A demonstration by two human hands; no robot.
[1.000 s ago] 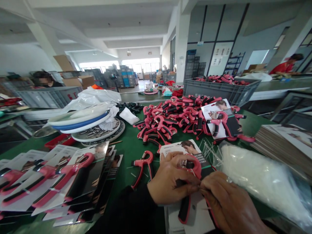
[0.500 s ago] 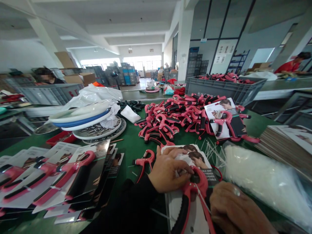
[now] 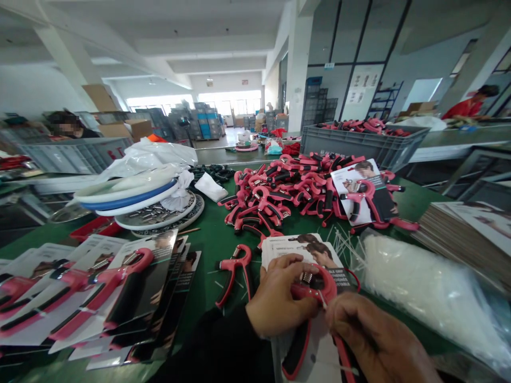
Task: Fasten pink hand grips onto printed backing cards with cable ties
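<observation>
A pink and black hand grip (image 3: pixel 324 283) lies on a stack of printed cards (image 3: pixel 275 247) at the table's front. My left hand (image 3: pixel 281 295) is closed around the grip's upper part, thumb and fingers pressing it to the card. My right hand (image 3: pixel 371 330) pinches a white zip tie (image 3: pixel 324 304) just right of the grip's spring. Another grip (image 3: pixel 235 268) lies loose to the left, among a few thin ties. More white ties (image 3: pixel 344 246) are scattered behind the cards.
Carded grips (image 3: pixel 131 287) overlap at the left. Behind are a grip pile (image 3: pixel 275 186) and stacked plates (image 3: pixel 128 198). A bag of ties (image 3: pixel 423 292) and card stack (image 3: pixel 459 234) are right. Crates (image 3: pixel 359 146) stand farther back; a person (image 3: pixel 66 125) is at left, another (image 3: pixel 471 103) at right.
My right hand has moved up and left to the tie beside the grip's spring. My left hand has shifted slightly down, uncovering more of the spring. The view has shifted a little.
</observation>
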